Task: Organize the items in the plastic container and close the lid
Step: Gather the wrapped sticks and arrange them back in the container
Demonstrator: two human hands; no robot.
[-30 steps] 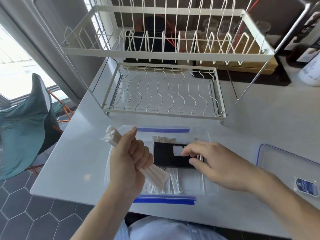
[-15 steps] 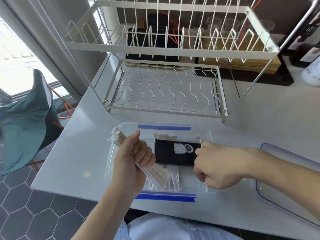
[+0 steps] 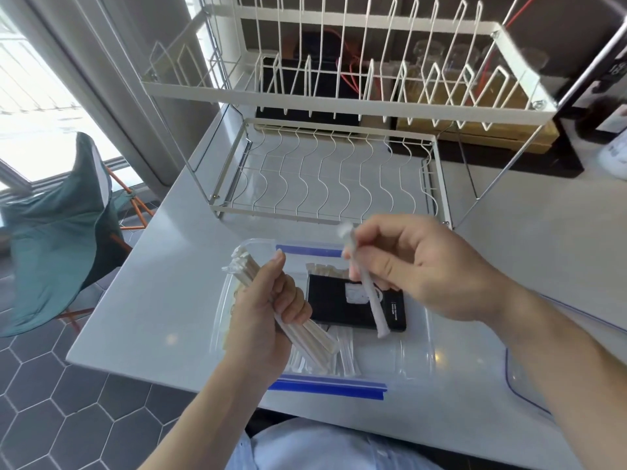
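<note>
White counter (image 3: pixel 163 300), clear plastic container (image 3: pixel 415 359). Left hand (image 3: pixel 261 320) fisted bundle of wrapped straws (image 3: pixel 305 337); right hand (image 3: pixel 417 276) pinched single wrapped straw (image 3: pixel 368 293). Judged light, crushable: grip mid-length.

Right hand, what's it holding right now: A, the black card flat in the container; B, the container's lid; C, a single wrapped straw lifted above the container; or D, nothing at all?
C: the right hand pinches one wrapped straw above the black card in the plastic container, while the left hand grips a bundle of straws.
</note>
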